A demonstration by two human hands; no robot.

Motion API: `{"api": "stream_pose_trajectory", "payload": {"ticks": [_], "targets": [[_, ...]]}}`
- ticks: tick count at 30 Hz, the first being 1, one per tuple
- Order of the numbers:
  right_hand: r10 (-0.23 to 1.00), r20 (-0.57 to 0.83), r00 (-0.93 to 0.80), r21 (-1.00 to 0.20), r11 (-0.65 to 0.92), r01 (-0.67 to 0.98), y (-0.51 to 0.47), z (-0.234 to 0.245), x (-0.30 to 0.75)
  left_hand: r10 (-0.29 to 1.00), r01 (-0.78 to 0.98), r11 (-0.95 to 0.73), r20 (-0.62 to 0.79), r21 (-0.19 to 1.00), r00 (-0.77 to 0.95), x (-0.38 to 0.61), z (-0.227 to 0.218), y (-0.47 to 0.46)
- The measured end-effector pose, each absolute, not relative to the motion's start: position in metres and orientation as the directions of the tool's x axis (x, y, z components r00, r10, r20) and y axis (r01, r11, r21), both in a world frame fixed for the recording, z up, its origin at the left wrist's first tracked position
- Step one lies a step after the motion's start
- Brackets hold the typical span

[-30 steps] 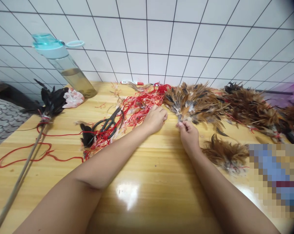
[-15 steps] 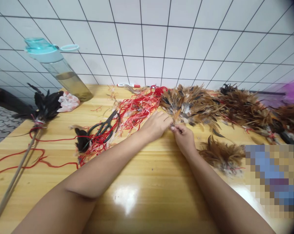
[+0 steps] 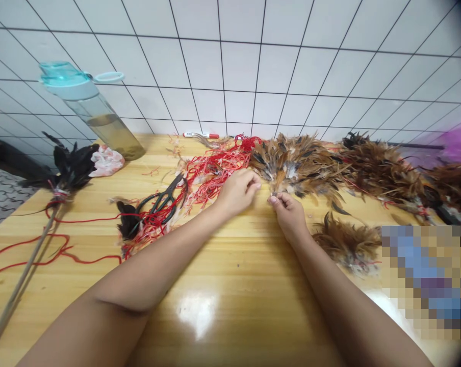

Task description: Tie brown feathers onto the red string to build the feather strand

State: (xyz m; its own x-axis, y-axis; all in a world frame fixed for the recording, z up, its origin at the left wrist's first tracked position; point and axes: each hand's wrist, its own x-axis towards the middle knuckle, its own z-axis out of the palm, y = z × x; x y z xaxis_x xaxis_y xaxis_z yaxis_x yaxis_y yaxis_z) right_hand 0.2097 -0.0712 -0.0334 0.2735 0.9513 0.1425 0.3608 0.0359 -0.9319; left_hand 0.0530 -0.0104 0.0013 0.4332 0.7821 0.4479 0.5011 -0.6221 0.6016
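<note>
My right hand pinches the base of a small orange-brown feather between thumb and forefinger. To its left, my left hand is apart from it with curled fingers; whether anything is in them I cannot make out. Behind both hands spreads a pile of brown feathers. A tangle of red string lies behind and left of my left hand. Nearer my right forearm rests a small tied bunch of brown feathers.
Black-handled scissors lie on red scraps at left. A stick with black feathers crosses the left edge, trailing red cord. A water bottle stands behind it beside crumpled tissue. More feather bundles line the right; a marker lies by the wall.
My left hand has drawn away to the left from my right hand, opening a gap between them. My right hand stays nearly in place, pinching the feather.
</note>
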Motion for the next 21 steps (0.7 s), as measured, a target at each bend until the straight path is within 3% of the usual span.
{"api": "stream_pose_trajectory", "payload": {"ticks": [4, 11, 16, 21], "targets": [[0.942, 0.225, 0.249, -0.864, 0.075, 0.498, -0.072, -0.035, 0.207, 0.815, 0.357, -0.454, 0.218, 0.817, 0.537, 0.059, -0.004, -0.012], [0.937, 0.291, 0.192, -0.808, 0.133, 0.574, -0.074, -0.039, 0.205, 0.823, 0.151, -0.149, 0.038, 0.977, 0.567, 0.065, -0.016, -0.014], [0.934, 0.230, 0.275, -0.866, 0.068, 0.495, -0.073, -0.034, 0.207, 0.893, 0.215, -0.250, 0.139, 0.944, 0.427, 0.058, -0.015, -0.005], [0.908, 0.134, 0.398, -0.956, 0.012, 0.294, -0.071, -0.031, 0.210, 0.906, 0.471, -0.422, 0.379, 0.775, 0.188, 0.039, -0.007, 0.011]]}}
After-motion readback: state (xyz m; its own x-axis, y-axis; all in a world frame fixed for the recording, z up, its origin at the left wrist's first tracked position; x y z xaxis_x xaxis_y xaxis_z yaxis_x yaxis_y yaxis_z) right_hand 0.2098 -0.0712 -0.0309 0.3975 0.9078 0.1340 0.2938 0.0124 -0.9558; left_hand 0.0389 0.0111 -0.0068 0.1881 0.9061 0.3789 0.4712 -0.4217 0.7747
